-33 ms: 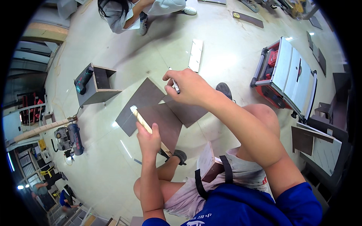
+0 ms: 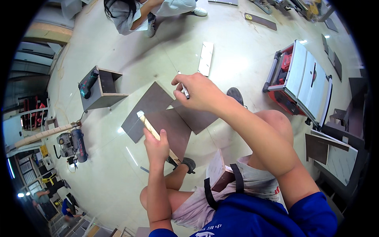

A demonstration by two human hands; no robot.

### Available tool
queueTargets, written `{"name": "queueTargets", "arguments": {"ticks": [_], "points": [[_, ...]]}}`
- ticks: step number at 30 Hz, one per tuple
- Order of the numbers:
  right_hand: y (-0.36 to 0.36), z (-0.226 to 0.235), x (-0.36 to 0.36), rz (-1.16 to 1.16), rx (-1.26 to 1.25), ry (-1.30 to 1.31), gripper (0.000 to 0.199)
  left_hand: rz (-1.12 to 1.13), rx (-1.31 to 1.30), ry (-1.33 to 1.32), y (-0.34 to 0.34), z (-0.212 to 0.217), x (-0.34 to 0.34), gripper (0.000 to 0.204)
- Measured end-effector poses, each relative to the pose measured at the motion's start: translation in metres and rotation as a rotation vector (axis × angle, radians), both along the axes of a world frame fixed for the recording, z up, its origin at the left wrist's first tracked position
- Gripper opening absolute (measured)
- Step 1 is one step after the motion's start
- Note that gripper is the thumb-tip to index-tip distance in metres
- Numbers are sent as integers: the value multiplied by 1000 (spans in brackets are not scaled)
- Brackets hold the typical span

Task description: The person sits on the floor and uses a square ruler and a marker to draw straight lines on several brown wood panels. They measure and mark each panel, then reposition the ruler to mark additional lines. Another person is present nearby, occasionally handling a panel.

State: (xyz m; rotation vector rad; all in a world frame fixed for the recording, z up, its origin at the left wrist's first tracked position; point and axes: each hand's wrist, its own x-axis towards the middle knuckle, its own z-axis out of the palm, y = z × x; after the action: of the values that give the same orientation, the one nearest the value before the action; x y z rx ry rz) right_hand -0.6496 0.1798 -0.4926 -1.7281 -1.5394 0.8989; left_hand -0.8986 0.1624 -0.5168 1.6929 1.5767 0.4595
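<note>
1. Clasped strip (image 2: 150,126) in left hand (image 2: 156,148), left of frame's centre.
2. Pinched pen (image 2: 185,92) in right hand (image 2: 198,91), above centre.
3. Judged both stiff and light, best gripped mid-length.

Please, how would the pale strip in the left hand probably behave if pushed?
The pale strip is probably stiff, as it runs straight past the left hand. It seems fairly light, since only that hand grips it. Its flat-looking side suggests sliding rather than rolling.
</note>
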Motion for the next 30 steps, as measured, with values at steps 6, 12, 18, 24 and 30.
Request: {"name": "queueTargets", "arguments": {"ticks": [6,12,18,24,30], "points": [[-1,6,-6,14,-55,8,30,-2,-4,-4,0,4,-3,39],[0,5,-6,16,-41,-1,29,8,4,-18,0,6,-1,37],[-1,3,-4,31,-57,-19,29,17,-17,-19,-1,3,0,34],[-2,3,-3,34,-75,-40,29,-2,14,-16,-2,1,2,34],[-8,-12,0,21,38,-104,27,6,-16,-14,-5,3,4,35]]}}
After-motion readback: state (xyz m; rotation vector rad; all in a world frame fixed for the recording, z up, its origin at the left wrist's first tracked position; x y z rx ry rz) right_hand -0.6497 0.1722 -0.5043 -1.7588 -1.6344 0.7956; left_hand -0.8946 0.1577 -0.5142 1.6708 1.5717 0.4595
